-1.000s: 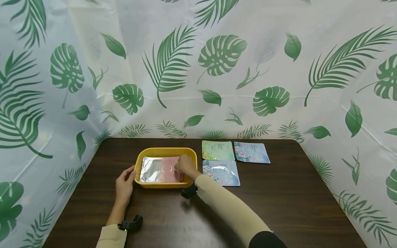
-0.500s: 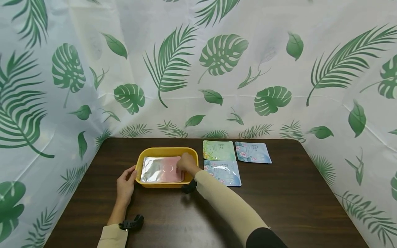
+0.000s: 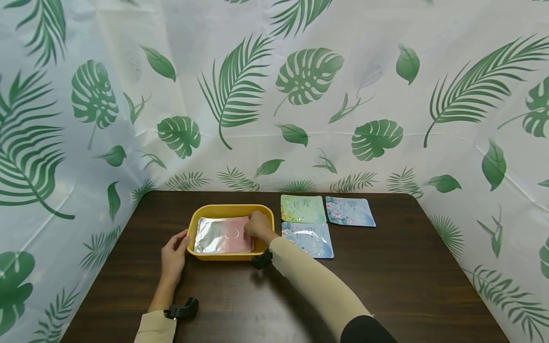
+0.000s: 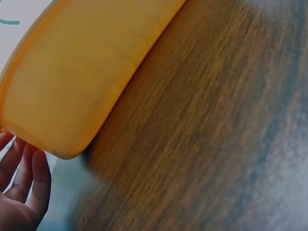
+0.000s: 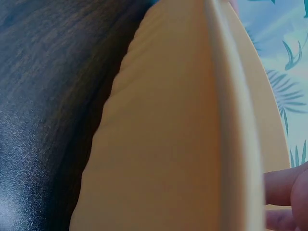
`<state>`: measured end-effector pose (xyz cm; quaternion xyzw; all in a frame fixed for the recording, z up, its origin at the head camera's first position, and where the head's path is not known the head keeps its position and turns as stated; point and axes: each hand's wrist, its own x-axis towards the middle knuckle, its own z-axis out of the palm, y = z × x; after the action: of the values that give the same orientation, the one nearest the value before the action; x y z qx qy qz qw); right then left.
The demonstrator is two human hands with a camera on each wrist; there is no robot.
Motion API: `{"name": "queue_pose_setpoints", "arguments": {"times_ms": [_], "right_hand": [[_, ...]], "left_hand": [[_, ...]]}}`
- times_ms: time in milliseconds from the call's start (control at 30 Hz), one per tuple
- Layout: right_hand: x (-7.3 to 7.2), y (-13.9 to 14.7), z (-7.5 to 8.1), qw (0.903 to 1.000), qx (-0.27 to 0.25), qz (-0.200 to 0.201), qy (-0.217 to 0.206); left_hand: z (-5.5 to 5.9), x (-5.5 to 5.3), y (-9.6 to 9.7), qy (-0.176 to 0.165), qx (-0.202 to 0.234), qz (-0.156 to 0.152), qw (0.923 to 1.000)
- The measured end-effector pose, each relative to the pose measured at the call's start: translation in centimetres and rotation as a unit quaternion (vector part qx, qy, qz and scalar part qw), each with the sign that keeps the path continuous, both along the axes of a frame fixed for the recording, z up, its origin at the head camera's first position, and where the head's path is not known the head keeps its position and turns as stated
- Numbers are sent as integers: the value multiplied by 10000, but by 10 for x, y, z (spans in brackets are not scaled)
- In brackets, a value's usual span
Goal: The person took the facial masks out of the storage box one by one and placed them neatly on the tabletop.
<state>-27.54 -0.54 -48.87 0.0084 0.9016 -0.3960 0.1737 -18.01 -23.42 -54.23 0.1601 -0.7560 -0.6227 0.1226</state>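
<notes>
A yellow plastic basket [image 3: 230, 257] sits at the left of the dark table. Inside it lies a silver-and-pink face mask packet [image 3: 220, 234], with another pink edge just showing beneath it on the right. My left hand [image 3: 173, 257] is at the basket's left end, its lightly bent fingertips against the outer wall; the left wrist view shows these fingers [image 4: 40, 171] by the corner. Reaching over the front right rim, my right hand [image 3: 259, 226] pinches the packet's right edge with bent fingers. Its fingertips are partly hidden by the hand in the head view and by the rim in the right wrist view.
Right of the basket lie a green face mask packet [image 3: 303, 208], a blue one [image 3: 350, 211] beside it, and another blue packet [image 3: 310, 239] in front, partly behind the right sleeve [image 3: 309, 276]. A leaf-printed cloth [image 3: 257, 119] hangs behind the table [image 3: 407, 276].
The whole view shifts very slightly to the right from the first frame. Hands, basket and packets keep their places relative to each other.
</notes>
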Motion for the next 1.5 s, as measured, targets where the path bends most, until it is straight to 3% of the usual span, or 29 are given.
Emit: {"name": "queue_pose_setpoints", "arguments": {"times_ms": [300,567,767,1233,1500], "right_hand": [[2,-8,8,9950,746,329,572],[3,-8,4,9961,822,161,271],[3,-6,1,9955,885,340,-13],[6,-2,8,9998,-113,104,-93],[8,5,11,9973,-640,-22,358]], "left_hand": [[1,-2,0,128,-20,105,9999],[-2,-1,0,86,-40,215,9997],[-3,-2,-1,68,-5,115,9999],[-2,-1,0,67,26,124,9999],[-3,-1,0,0,-50,135,9999]]}}
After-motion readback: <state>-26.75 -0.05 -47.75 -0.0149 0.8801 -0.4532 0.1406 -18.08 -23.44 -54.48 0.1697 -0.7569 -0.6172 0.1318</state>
